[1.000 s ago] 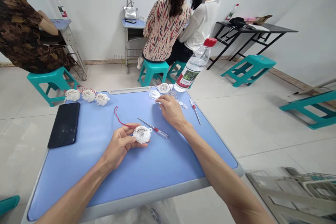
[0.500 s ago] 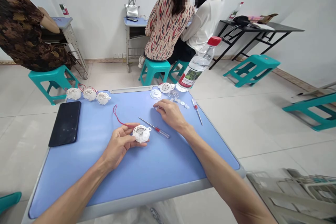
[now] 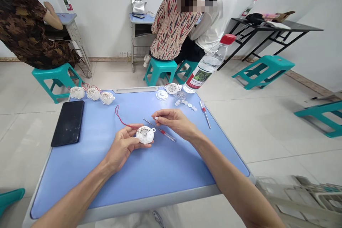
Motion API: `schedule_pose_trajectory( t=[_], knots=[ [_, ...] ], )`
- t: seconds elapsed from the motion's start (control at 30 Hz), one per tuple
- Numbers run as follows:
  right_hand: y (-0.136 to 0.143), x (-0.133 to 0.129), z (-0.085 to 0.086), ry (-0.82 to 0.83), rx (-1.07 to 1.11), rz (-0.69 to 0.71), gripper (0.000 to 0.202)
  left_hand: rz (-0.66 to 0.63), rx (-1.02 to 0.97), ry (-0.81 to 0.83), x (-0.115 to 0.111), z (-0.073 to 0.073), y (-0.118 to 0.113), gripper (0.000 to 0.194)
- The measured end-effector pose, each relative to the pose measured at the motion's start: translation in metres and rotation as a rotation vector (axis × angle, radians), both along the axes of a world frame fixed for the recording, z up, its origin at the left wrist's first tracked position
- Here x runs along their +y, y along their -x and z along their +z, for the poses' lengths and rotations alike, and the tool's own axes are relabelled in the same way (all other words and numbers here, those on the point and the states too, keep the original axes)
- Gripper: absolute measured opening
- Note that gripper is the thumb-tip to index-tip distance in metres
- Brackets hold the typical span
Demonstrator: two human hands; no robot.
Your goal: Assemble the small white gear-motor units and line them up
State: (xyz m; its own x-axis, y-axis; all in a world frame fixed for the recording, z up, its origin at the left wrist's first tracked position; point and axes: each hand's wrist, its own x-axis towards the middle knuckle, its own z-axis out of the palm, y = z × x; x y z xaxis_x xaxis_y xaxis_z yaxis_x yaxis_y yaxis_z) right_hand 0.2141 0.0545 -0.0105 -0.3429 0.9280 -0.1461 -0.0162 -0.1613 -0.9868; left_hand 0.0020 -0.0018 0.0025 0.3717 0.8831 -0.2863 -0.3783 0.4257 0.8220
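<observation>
Right-hand fingers [image 3: 163, 122] pinch a small white piece [image 3: 156, 118] — drawn away from the loose discs [image 3: 190, 105], nearer the white module [image 3: 145, 134]. Left hand [image 3: 123, 146] grips module, just below frame centre — both pieces in hand, apart.

The left grip [image 3: 123, 145] is holding a case [image 3: 145, 135] over the bench [image 3: 139, 180] while the right grip [image 3: 175, 120] is pinching a white piece [image 3: 156, 118].
</observation>
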Motion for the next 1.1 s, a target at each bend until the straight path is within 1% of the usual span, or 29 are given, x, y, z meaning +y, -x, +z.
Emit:
schedule_pose_trajectory(
  t=[0.1, 0.17, 0.33, 0.43, 0.57, 0.63, 0.8, 0.9, 1.0, 1.1],
  knots=[
    [0.001, -0.003, 0.001, 0.067, 0.063, 0.05, 0.027, 0.004, -0.005, 0.009, 0.0, 0.001, -0.001, 0.036],
    [0.003, -0.006, 0.003, 0.061, 0.06, 0.07, 0.026, 0.004, -0.015, 0.014, -0.001, 0.002, -0.002, 0.037],
    [0.012, -0.016, 0.015, -0.034, 0.021, 0.06, 0.025, 0.009, -0.042, 0.032, -0.002, 0.004, -0.003, 0.042],
    [0.016, -0.022, 0.023, -0.116, -0.007, 0.064, 0.02, 0.013, -0.059, 0.037, -0.003, 0.003, -0.004, 0.044],
    [0.018, -0.025, 0.023, -0.18, -0.043, 0.073, 0.016, -0.001, -0.083, 0.036, -0.004, 0.001, -0.004, 0.045],
    [0.019, -0.025, 0.02, -0.27, -0.101, 0.057, 0.015, 0.001, -0.08, 0.035, -0.005, 0.001, -0.004, 0.045],
    [0.025, -0.03, 0.016, -0.579, -0.321, 0.013, 0.006, -0.002, -0.089, 0.029, -0.005, 0.001, -0.004, 0.046],
    [0.028, -0.034, 0.015, -0.735, -0.404, -0.011, 0.01, -0.003, -0.092, 0.024, -0.005, 0.0, -0.004, 0.046],
    [0.03, -0.037, 0.013, -0.847, -0.446, -0.024, 0.012, 0.009, -0.089, 0.024, -0.005, -0.001, -0.005, 0.045],
    [0.03, -0.038, 0.013, -0.9, -0.472, -0.026, 0.012, 0.012, -0.09, 0.024, -0.006, -0.001, -0.005, 0.045]
  ],
)
